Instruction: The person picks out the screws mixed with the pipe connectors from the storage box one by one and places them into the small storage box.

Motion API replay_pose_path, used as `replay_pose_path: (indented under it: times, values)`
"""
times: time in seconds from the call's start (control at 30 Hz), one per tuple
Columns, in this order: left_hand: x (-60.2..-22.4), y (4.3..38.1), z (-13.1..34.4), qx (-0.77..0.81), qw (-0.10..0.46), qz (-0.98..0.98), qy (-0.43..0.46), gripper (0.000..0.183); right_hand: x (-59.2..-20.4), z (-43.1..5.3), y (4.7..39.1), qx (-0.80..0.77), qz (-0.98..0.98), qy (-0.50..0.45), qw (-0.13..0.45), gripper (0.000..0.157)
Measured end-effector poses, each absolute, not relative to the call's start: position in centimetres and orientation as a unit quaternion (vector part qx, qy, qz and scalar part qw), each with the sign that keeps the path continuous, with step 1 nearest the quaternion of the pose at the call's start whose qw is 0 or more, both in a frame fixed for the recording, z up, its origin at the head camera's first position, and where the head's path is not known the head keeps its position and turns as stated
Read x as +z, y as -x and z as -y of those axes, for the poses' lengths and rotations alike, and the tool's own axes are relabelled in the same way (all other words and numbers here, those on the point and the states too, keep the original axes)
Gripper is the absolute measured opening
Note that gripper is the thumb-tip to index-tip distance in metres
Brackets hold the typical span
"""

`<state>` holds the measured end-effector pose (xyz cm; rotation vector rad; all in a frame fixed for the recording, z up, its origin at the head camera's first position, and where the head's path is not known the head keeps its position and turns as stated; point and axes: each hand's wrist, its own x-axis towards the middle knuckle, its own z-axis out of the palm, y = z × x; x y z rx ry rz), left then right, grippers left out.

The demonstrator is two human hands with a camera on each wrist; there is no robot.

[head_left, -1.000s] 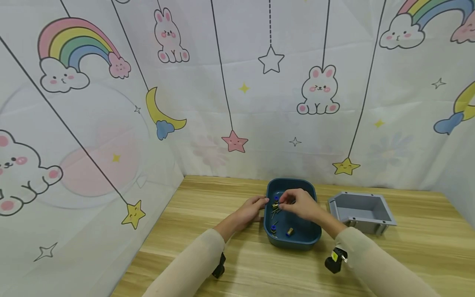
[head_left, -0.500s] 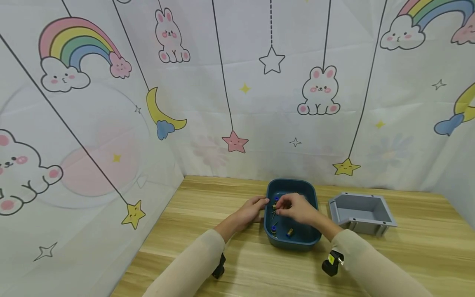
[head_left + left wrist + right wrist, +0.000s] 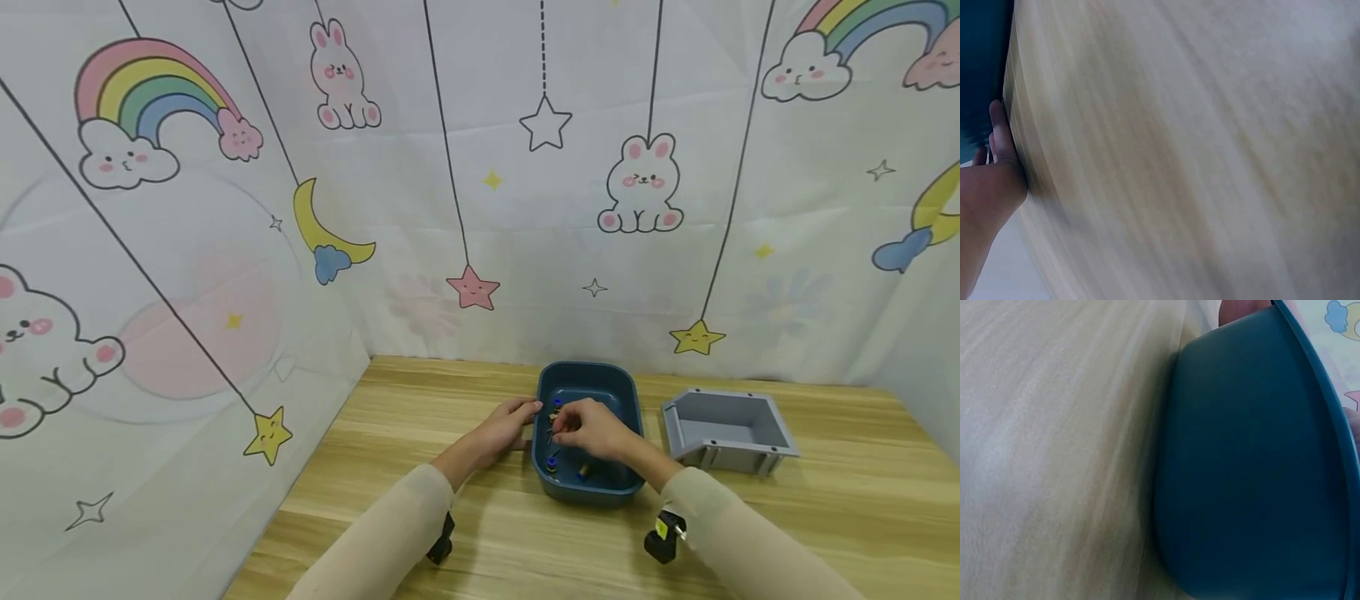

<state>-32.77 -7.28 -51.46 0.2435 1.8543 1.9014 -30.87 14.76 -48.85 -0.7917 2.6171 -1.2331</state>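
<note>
A dark blue rectangular basin (image 3: 592, 497) stands on the table, holding several small brass fittings with blue collars. One fitting (image 3: 552, 465) lies near its left wall, another fitting (image 3: 583, 471) near its front. More brass pieces (image 3: 556, 410) and thin metal pins lie at the left, partly behind my right hand. That right hand (image 3: 596, 428) is inside the basin, fingers curled with thumb and index close together low over these pieces; I cannot tell whether something is between the fingertips. My left hand (image 3: 506, 425) rests its fairly straight fingers against the basin's left wall, fingertips at the rim.
A grey plastic bin (image 3: 731, 429) with a cut-down front corner stands right of the basin. Both are on a wood-grain table (image 3: 420, 392). A printed cloth (image 3: 420, 192) hangs behind and to the left. Black wrist cameras (image 3: 663, 537) hang under the sleeves.
My right hand has moved toward the front and slightly left inside the basin, from the upper brass pieces to lower over the pins. My left hand stays at the wall.
</note>
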Motion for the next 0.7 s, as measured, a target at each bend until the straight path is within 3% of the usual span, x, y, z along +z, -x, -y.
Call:
replay_pose_path:
  times: [0.7]
  values:
    - [-51.7,32.8,7.1,0.701,0.230,-0.670,-0.084,0.062,-49.9,-14.4,31.0,-0.370,-0.886,0.267,0.085,0.010]
